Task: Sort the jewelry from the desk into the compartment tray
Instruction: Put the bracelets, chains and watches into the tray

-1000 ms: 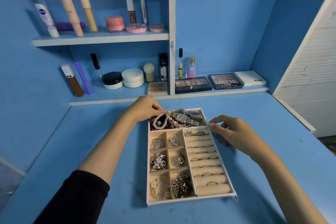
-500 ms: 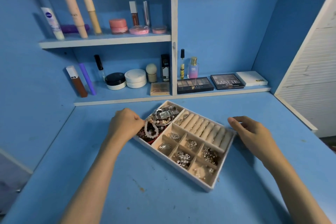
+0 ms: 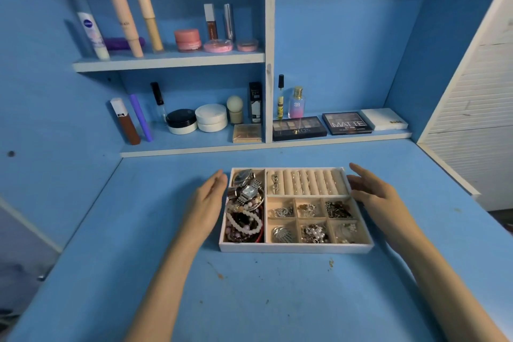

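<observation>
Flanking the tray [image 3: 294, 248], the person's two hands sit at its short sides, and neither has hold of anything. The left hand [image 3: 206, 203] lies with fingers straight and together, its edge along the tray's left wall; from here I cannot tell whether it quite touches. The right hand [image 3: 373, 191] is by the far right corner, fingers loosely spread and a little bent, close against the rim but not curled round it. The tray lies square on the blue desk [image 3: 249, 300], long side toward the person, about midway between the near edge and the shelf [image 3: 194, 150]. Its tall left compartment is piled with watches [image 3: 248, 191] at the far end and bracelets [image 3: 244, 223] of pale and dark beads at the near end. Along the far right run the ring rolls [image 3: 305, 182], with a few rings tucked between them. Nearer are six small compartments, each with something in it: a silver fan-shaped brooch [image 3: 281, 234] near left, a pearly cluster [image 3: 315, 233] beside it, dark chains [image 3: 337, 209] far right. On the shelf behind stand two palettes [image 3: 299, 128] and a perfume bottle [image 3: 296, 103].
</observation>
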The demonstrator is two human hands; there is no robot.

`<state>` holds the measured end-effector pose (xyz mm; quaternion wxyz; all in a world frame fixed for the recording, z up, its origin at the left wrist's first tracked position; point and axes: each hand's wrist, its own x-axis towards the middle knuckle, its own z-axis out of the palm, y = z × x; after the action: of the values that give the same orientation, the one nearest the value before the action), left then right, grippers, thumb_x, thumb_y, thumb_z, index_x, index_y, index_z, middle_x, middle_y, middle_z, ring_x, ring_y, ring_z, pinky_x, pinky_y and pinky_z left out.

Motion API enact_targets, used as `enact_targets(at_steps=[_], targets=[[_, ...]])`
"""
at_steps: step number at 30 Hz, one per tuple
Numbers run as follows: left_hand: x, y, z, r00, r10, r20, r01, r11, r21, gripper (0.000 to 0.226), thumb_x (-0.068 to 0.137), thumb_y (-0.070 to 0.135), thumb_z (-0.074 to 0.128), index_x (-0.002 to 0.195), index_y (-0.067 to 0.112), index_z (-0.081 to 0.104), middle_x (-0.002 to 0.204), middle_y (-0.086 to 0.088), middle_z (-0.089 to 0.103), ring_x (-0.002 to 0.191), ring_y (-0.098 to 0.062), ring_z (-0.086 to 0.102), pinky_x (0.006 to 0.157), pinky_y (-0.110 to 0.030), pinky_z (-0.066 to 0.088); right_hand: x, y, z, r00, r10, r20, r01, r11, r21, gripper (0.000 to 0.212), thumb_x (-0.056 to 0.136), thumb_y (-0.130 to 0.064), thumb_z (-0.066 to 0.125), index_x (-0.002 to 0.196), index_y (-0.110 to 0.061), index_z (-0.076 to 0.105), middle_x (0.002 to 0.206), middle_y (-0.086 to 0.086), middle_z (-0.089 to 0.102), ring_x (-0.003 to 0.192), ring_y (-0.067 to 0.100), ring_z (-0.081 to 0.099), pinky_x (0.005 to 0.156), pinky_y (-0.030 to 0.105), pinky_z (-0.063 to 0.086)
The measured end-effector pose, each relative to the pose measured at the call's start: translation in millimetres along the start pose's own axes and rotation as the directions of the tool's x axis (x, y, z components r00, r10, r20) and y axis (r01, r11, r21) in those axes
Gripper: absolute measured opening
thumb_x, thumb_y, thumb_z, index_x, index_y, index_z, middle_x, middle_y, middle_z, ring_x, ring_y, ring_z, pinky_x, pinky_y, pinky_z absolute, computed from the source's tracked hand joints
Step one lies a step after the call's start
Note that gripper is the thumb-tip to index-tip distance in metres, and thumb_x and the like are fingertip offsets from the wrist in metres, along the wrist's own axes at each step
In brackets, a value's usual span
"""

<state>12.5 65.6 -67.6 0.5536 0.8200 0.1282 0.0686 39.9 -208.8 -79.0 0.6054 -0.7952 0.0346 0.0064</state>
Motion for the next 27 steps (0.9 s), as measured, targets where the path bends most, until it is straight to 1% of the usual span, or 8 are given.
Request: enact_targets(at_steps=[2,4,7,11,16,24,26,27], targets=[[-1.9,6.1,11.2,0.997,-0.012,0.075,0.024,0.987,-0.16,0.051,0.095,0.043,0.032,0.142,0.021,0.032,0.143,0.013,0.034,0.134,-0.004,0.028,0.105,-0.019,0.018,-2.6,0.3,6.2,1.0,-0.022,0.004,0.022,0.999,0.035,0.05,0.094,0.004,0.04,0.137,-0.022,0.043,0.123,-0.006,0.054,0.112,0.012,0.051,0.092,0.027,0.04],[-3.6,8.9,19.3,0.991,-0.027,0.128,0.057,0.97,-0.237,0.062,0.089,0.058,0.023,0.145,0.031,0.019,0.15,0.014,0.021,0.138,-0.003,0.019,0.109,-0.026,0.014,-0.2,2.7,11.0,0.999,-0.038,-0.001,0.038,0.998,0.044,0.051,0.095,0.005,0.037,0.138,-0.022,0.043,0.131,-0.005,0.05,0.119,0.01,0.046,0.093,0.024,0.037],[-8.8,9.1,22.8,0.99,-0.041,0.136,0.079,0.955,-0.287,0.065,0.083,0.065,0.014,0.143,0.043,0.009,0.153,0.016,0.012,0.14,-0.004,0.012,0.111,-0.032,0.012,6.7,7.1,14.7,1.0,-0.029,0.001,0.029,0.995,0.091,0.053,0.096,0.004,0.033,0.137,-0.028,0.043,0.141,-0.002,0.046,0.129,0.015,0.042,0.1,0.032,0.039],[-17.4,10.8,22.8,0.99,-0.018,0.138,0.065,0.936,-0.347,0.055,0.09,0.058,0.009,0.143,0.043,0.008,0.153,0.016,0.011,0.138,-0.004,0.013,0.105,-0.026,0.013,9.5,7.7,15.7,1.0,-0.026,0.012,0.024,0.992,0.123,0.054,0.097,0.004,0.031,0.136,-0.032,0.042,0.144,0.001,0.042,0.133,0.017,0.038,0.106,0.039,0.038],[-18.6,11.4,22.8,0.986,-0.037,0.162,0.092,0.935,-0.343,0.055,0.09,0.058,0.008,0.143,0.044,0.005,0.153,0.017,0.008,0.14,-0.004,0.009,0.112,-0.034,0.01,9.2,7.3,16.9,1.0,-0.019,0.006,0.018,0.988,0.152,0.055,0.097,0.005,0.029,0.136,-0.031,0.042,0.144,0.003,0.043,0.133,0.019,0.038,0.108,0.044,0.036],[-15.6,5.1,23.2,0.988,-0.02,0.153,0.076,0.929,-0.363,0.072,0.079,0.066,0.015,0.145,0.038,0.009,0.153,0.016,0.01,0.14,-0.004,0.011,0.113,-0.032,0.01,6.2,6.0,17.7,1.0,-0.005,0.002,0.005,0.981,0.195,0.047,0.097,-0.001,0.036,0.127,-0.034,0.049,0.139,0.001,0.049,0.122,0.02,0.049,0.096,0.037,0.044],[-12.9,0.8,21.3,0.988,-0.023,0.154,0.078,0.929,-0.362,0.078,0.074,0.074,0.023,0.144,0.039,0.015,0.152,0.017,0.015,0.139,-0.004,0.016,0.116,-0.036,0.012,3.1,3.9,16.8,1.0,-0.02,0.003,0.019,0.978,0.208,0.042,0.096,-0.006,0.043,0.129,-0.03,0.049,0.134,0.0,0.052,0.116,0.017,0.052,0.093,0.033,0.045],[-10.4,-3.9,20.3,0.986,-0.028,0.163,0.086,0.927,-0.364,0.083,0.071,0.079,0.03,0.143,0.039,0.02,0.151,0.017,0.02,0.138,-0.005,0.02,0.116,-0.039,0.014,0.8,3.4,16.1,1.0,-0.031,0.004,0.03,0.978,0.205,0.041,0.096,-0.007,0.045,0.131,-0.027,0.048,0.132,-0.002,0.053,0.114,0.015,0.053,0.088,0.027,0.046]])
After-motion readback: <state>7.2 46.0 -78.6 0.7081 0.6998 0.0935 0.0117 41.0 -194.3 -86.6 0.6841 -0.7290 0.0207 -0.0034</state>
